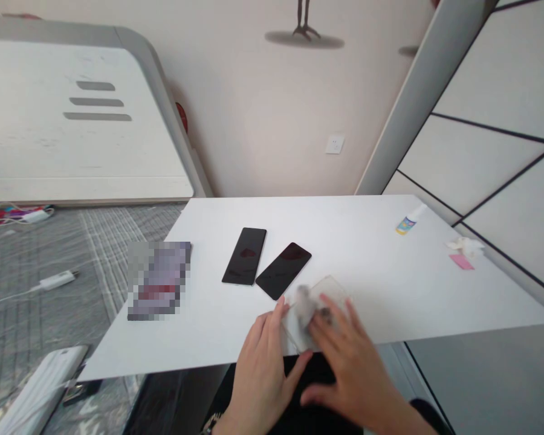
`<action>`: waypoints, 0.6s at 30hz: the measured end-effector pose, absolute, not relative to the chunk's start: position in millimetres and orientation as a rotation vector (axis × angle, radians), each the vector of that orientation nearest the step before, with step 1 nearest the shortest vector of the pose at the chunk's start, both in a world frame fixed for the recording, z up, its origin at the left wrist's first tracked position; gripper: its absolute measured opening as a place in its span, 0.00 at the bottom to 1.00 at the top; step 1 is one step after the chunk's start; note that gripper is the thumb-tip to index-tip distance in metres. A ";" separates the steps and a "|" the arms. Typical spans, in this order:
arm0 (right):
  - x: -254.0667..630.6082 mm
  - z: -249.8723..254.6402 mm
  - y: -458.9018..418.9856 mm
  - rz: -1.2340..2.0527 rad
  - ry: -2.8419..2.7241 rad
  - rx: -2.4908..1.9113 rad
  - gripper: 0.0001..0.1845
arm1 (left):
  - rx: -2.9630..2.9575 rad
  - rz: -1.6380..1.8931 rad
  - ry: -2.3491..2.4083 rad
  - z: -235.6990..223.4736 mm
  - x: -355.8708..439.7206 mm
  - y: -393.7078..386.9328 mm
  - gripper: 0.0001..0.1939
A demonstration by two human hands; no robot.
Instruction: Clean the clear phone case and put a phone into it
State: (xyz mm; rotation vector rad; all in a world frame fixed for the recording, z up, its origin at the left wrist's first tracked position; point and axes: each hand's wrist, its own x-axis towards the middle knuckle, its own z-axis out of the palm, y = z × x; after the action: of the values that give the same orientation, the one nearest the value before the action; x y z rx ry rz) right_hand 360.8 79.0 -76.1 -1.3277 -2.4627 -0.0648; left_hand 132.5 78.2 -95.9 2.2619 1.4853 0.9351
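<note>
A clear phone case [333,287] lies at the front edge of the white table, partly covered by both hands. My left hand [265,356] grips its left side, fingers together along the edge and thumb at the near corner. Over the case is my right hand [344,344], smeared by motion, with its fingertips pressing a whitish wad of tissue [304,307] against the surface. Just beyond the hands lie two dark phones, a tilted one [284,270] close to the case and another phone [245,256] to its left. Their screens are black.
A pixelated flat purple item [165,281] rests at the table's left edge. Toward the right back lies a small white bottle [410,220], with crumpled tissue [466,246] and a pink slip [461,261] farther right. Left of the table, cables and a white power strip [43,386] lie on grey fabric.
</note>
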 end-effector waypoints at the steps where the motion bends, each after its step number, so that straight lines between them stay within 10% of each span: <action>1: 360.6 -75.8 79.9 0.002 -2.512 -1.212 0.49 | 2.260 0.938 1.493 -96.5 132.8 77.7 0.52; 18: 370.4 -71.9 104.0 -0.136 -2.555 -1.224 0.41 | 2.318 1.006 1.514 -103.9 129.3 83.6 0.50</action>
State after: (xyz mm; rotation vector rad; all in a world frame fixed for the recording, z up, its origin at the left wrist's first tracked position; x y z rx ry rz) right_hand 370.4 104.0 -71.9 -1.2242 -2.5545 -0.1355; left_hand 129.3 83.6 -103.9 2.3184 1.5138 1.0056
